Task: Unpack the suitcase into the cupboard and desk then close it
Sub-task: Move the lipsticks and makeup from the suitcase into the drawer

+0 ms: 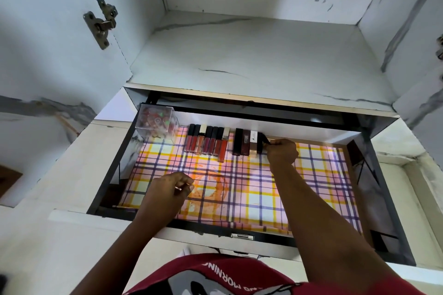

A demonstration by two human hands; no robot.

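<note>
The right hand (pixel 282 152) is reaching to the far wall of the open drawer (pixel 239 227), its fingers curled and pinching a small black cosmetic tube (pixel 265 139) at the right end of a row. The left hand (pixel 167 188) is hovering lower over the drawer's middle, fingers loosely curled inward with a ring showing on one of them; whether it is holding anything small I cannot tell. Just left of the pinched tube, four darker boxed cosmetics (pixel 247 142) are lying side by side, touching one another, and beyond a narrow gap a row of red lip gloss tubes (pixel 208 142) with black and gold caps is lining up against the same far wall. In the far left corner a clear plastic box (pixel 157 122) of small red items is sitting near the glosses. All of it is resting on a plaid liner (pixel 311 189) in pink, yellow and purple, which is carrying an orange ring-shaped stain near the left hand. Above the drawer, a white marble-patterned cupboard shelf (pixel 251 55) is standing open, with a metal hinge (pixel 102 22) on its left door. The person's red printed shirt (pixel 215 278) is filling the bottom edge.
</note>
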